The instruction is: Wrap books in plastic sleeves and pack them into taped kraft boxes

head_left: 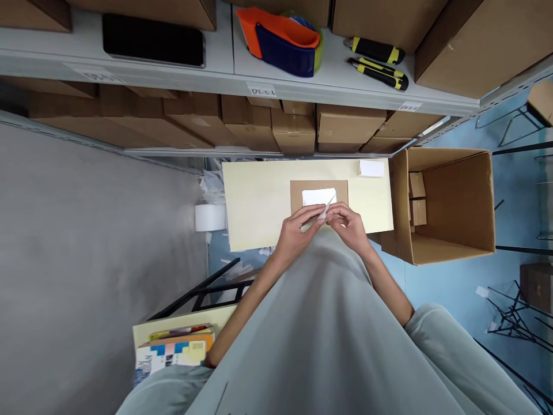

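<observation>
In the head view, my left hand (298, 229) and my right hand (349, 227) meet over the near edge of the table. Both are closed, fingertips pinching a small white paper slip (326, 210) that stands up at an angle between them. Just beyond the fingertips, a white sheet (317, 196) rests on a flat brown cardboard piece (296, 199). The fingers cover the near part of both. I cannot tell whether the slip is joined to the sheet.
The cream table (254, 202) carries a small white box (371, 168) at back right. An open carton (453, 202) stands right of it, a white roll (210, 218) left. Overhead, a shelf (164, 72) holds a phone (153, 40), an orange-and-blue tape dispenser (280, 43) and cutters (380, 72).
</observation>
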Motion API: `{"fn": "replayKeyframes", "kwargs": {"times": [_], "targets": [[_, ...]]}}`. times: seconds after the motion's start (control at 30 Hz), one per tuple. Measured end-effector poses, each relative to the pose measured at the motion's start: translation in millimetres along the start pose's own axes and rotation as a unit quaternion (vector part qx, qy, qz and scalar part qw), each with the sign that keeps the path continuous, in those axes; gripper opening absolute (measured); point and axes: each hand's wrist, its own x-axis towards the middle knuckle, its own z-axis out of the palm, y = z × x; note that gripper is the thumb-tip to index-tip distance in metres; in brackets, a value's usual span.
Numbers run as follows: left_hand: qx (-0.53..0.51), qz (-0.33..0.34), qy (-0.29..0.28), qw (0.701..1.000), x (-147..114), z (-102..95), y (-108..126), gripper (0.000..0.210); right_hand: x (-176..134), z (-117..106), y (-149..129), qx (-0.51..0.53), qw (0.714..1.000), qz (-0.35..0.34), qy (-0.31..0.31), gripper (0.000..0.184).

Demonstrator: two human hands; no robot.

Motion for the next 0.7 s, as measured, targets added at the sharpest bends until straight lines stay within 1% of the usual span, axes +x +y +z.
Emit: {"fn": "replayKeyframes", "kwargs": {"times": [0.17, 0.3, 0.43, 0.53, 0.7], "targets": [[-0.008, -0.025, -0.002, 1.000, 3.9, 3.4, 3.6, 0.041, 5.3, -3.0, -2.2, -0.023, 0.999, -0.037, -0.010, 0.023], [-0.027, -0.053, 0.003, 0.998, 6.7, 5.9, 2.1, 0.044, 7.7, -4.1, -0.6, -0.035, 0.999, -0.035, -0.012, 0.025], [-0.072, -0.081, 0.014, 0.994, 10.5, 7.7, 0.1, 0.043, 9.1, -6.5, 2.1, -0.029, 0.999, -0.039, -0.014, 0.022], [-0.112, -0.097, 0.036, 0.988, 15.5, 5.7, -1.2, 0.041, 10.6, -12.0, 5.0, -0.031, 0.999, -0.032, -0.011, 0.017], [-0.197, -0.152, 0.103, 0.963, 24.1, -3.8, -11.0, 0.041, 14.9, -28.7, 13.0, -0.029, 0.999, -0.018, 0.029, 0.014]]}}
